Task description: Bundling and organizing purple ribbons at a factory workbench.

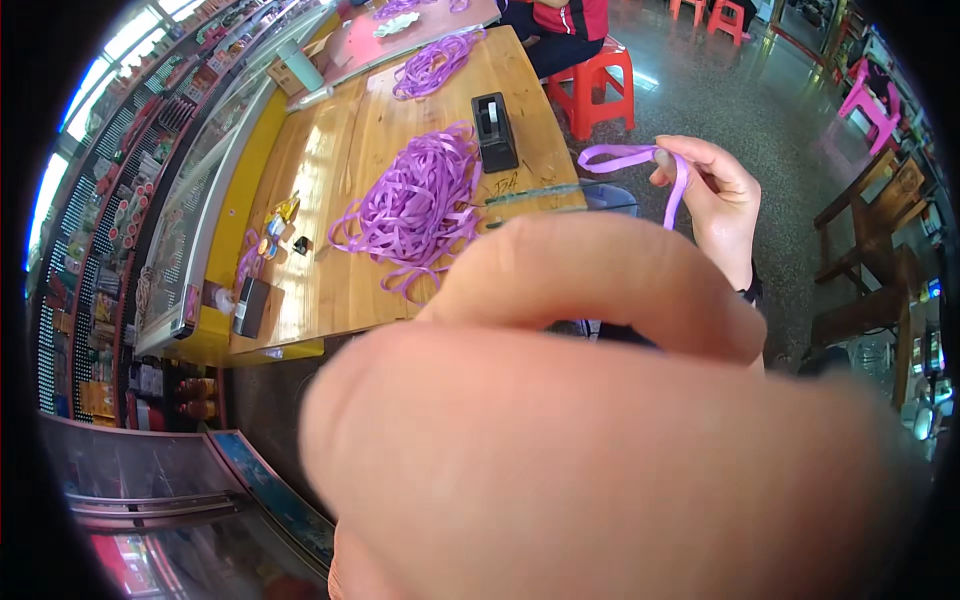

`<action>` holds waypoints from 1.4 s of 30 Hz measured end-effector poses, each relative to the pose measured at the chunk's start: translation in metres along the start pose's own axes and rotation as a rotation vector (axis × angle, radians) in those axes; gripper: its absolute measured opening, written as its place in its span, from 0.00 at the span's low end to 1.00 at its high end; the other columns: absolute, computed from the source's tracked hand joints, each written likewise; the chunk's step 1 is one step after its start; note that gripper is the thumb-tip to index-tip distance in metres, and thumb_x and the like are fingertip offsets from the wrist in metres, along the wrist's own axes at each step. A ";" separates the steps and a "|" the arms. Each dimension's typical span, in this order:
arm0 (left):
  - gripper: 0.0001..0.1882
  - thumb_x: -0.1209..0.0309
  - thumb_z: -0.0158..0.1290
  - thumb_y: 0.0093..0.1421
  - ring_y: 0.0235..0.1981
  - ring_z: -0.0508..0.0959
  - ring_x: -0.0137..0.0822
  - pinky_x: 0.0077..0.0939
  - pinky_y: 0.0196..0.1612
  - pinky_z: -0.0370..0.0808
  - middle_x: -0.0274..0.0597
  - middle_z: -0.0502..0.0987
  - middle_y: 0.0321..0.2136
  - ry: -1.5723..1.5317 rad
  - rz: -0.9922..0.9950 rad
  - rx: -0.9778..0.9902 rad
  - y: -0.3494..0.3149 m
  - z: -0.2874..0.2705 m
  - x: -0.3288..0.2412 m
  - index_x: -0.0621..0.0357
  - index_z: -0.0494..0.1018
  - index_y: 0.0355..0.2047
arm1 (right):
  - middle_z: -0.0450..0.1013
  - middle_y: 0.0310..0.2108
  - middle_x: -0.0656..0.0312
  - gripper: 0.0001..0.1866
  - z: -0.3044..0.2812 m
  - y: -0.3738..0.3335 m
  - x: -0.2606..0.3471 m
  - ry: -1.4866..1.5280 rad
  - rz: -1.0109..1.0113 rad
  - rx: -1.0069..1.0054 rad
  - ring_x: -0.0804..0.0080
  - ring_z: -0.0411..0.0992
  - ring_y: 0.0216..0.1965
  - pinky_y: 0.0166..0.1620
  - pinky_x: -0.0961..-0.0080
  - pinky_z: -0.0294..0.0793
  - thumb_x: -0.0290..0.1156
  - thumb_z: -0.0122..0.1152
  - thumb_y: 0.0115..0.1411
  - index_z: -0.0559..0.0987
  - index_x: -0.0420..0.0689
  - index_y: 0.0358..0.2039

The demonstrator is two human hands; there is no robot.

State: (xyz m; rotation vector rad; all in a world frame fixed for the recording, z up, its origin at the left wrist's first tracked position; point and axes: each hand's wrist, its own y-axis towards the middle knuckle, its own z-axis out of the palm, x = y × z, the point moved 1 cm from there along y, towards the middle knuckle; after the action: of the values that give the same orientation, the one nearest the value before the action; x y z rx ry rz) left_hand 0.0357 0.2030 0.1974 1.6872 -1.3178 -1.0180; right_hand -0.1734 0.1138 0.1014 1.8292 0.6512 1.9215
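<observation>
My right hand [722,205] is at the right, beyond the table's edge, with thumb and fingers pinched on a narrow purple ribbon [615,158]. One part of the ribbon loops out to the left, and another hangs below the fingers and passes out of sight behind my left hand. My left hand [590,450] is very close, large and blurred, and fills the lower middle. Its fingers are curled, and what they hold, if anything, is hidden. Past it, a tangled heap of purple ribbon [415,200] lies on the wooden table [340,150].
A black tape dispenser [495,132] stands beside the heap. Farther back are a smaller ribbon bundle [438,65] and a teal cylinder [300,66]. Another person [570,20] sits near a red stool [597,90]. Stocked shelves line the left; a wooden chair [870,235] stands at right.
</observation>
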 end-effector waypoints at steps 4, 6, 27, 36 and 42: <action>0.14 0.67 0.64 0.53 0.37 0.77 0.41 0.34 0.39 0.74 0.45 0.75 0.32 -0.041 -0.020 -0.003 -0.006 0.011 -0.008 0.62 0.72 0.32 | 0.79 0.36 0.60 0.12 -0.010 0.000 -0.001 -0.022 0.009 -0.021 0.77 0.76 0.34 0.40 0.81 0.74 0.17 0.55 0.64 0.81 0.37 0.45; 0.15 0.66 0.65 0.52 0.37 0.77 0.41 0.35 0.39 0.74 0.45 0.75 0.32 -0.090 -0.044 -0.001 -0.004 0.016 0.004 0.61 0.72 0.31 | 0.79 0.37 0.61 0.12 -0.018 -0.003 0.004 -0.070 -0.030 -0.021 0.78 0.76 0.35 0.39 0.83 0.74 0.17 0.55 0.64 0.81 0.38 0.46; 0.13 0.66 0.61 0.59 0.29 0.80 0.31 0.22 0.35 0.75 0.43 0.79 0.29 -0.146 -0.823 0.210 -0.099 0.135 0.115 0.64 0.78 0.37 | 0.82 0.32 0.62 0.10 -0.027 0.018 -0.031 -0.514 -0.082 -0.161 0.83 0.78 0.33 0.38 0.83 0.77 0.25 0.64 0.59 0.85 0.45 0.42; 0.13 0.68 0.50 0.69 0.35 0.78 0.24 0.18 0.42 0.73 0.36 0.81 0.31 -0.608 -0.906 0.239 -0.069 0.123 0.121 0.66 0.78 0.43 | 0.81 0.34 0.60 0.14 -0.087 0.017 -0.071 -0.927 0.190 -0.114 0.68 0.80 0.35 0.42 0.74 0.78 0.24 0.58 0.59 0.83 0.47 0.45; 0.11 0.68 0.51 0.66 0.25 0.75 0.24 0.22 0.30 0.71 0.33 0.75 0.20 -0.297 -0.910 0.705 -0.065 0.131 0.141 0.63 0.79 0.38 | 0.73 0.55 0.56 0.20 -0.060 -0.011 -0.070 0.143 0.331 0.386 0.70 0.68 0.58 0.62 0.73 0.64 0.29 0.52 0.65 0.75 0.35 0.55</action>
State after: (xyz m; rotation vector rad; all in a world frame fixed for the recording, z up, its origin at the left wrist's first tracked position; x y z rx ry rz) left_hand -0.0373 0.0657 0.0669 2.9128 -1.1451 -1.4356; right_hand -0.2294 0.0781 0.0364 2.1575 0.8602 2.2835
